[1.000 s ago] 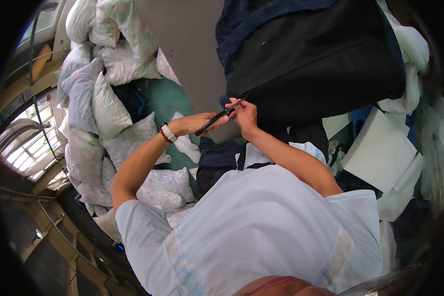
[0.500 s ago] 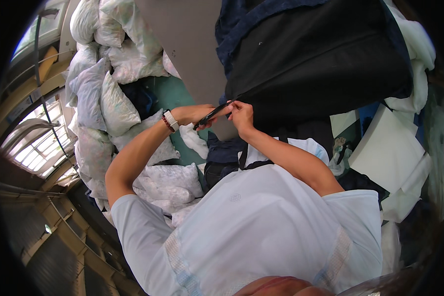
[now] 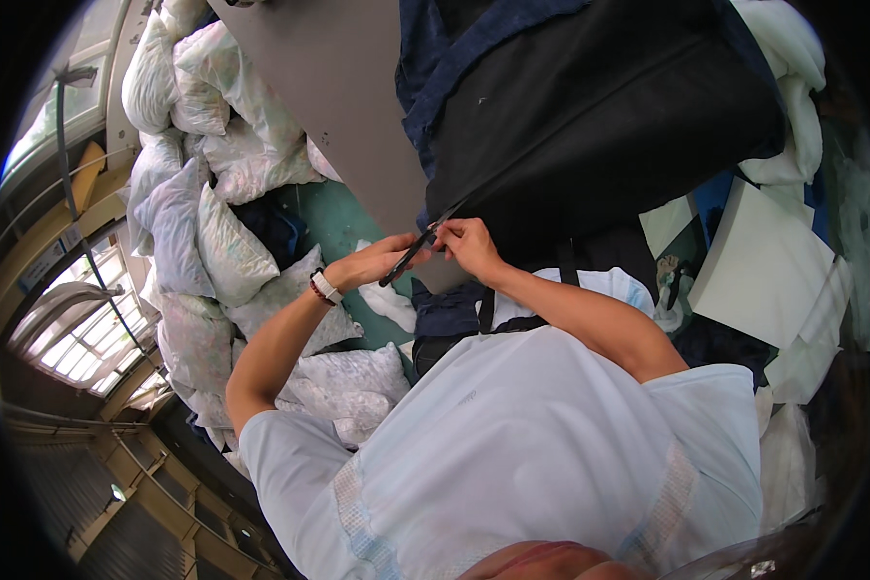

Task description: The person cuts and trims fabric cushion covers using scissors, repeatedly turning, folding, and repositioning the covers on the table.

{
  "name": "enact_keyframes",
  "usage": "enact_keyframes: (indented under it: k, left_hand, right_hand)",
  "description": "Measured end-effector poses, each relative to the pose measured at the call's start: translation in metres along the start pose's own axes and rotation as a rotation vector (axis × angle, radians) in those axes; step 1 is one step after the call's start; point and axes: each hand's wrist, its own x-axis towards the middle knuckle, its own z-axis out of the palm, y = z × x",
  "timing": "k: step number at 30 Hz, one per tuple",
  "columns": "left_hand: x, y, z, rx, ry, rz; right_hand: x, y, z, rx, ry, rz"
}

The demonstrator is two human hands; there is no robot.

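A large black fabric piece with dark blue trim (image 3: pixel 609 116) lies on the grey table (image 3: pixel 358 106). At its near left corner a narrow black strip (image 3: pixel 411 259) slants up toward the fabric; I cannot make out whether it is a strap or a zip. My left hand (image 3: pixel 385 259), with a white band and a dark red bracelet at the wrist, is closed on this strip. My right hand (image 3: pixel 469 249) is beside it, thumb and fingers pinched together at the strip near the fabric's corner. What lies between the right fingertips is too small to tell.
Stuffed, pale plastic bags (image 3: pixel 232 242) are piled on the left. Dark blue cloth (image 3: pixel 445 307) lies below the table's near edge. On the right are white sheets (image 3: pixel 764 266) and white padding (image 3: pixel 788 106). Windows (image 3: pixel 87 324) show at far left.
My view has shifted a little, and both hands appear slightly lower in it. The left fingers are straighter than before. Both hands stay at the black strip by the fabric's corner.
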Motion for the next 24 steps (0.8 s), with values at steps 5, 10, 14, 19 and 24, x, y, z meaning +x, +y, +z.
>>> enact_keyframes:
  k: [5,10,14,19,24]
  left_hand:
    - [0.014,-0.001,-0.001,0.108,0.027,0.241]
    - [0.018,-0.019,-0.010,-0.055,-0.027,0.261]
    - [0.016,0.000,-0.007,-0.073,-0.068,0.247]
    - [0.025,0.003,-0.010,-0.009,-0.063,0.231]
    - [0.018,0.011,-0.004,-0.186,-0.132,0.171]
  right_hand:
    - [-0.002,-0.005,-0.006,-0.074,-0.018,-0.041]
    - [-0.011,-0.024,-0.010,-0.146,-0.033,-0.067]
    - [-0.010,-0.025,-0.014,-0.234,0.008,-0.143]
    - [-0.011,-0.027,-0.021,-0.328,0.008,-0.200]
    - [-0.008,-0.023,-0.021,-0.311,0.009,-0.188]
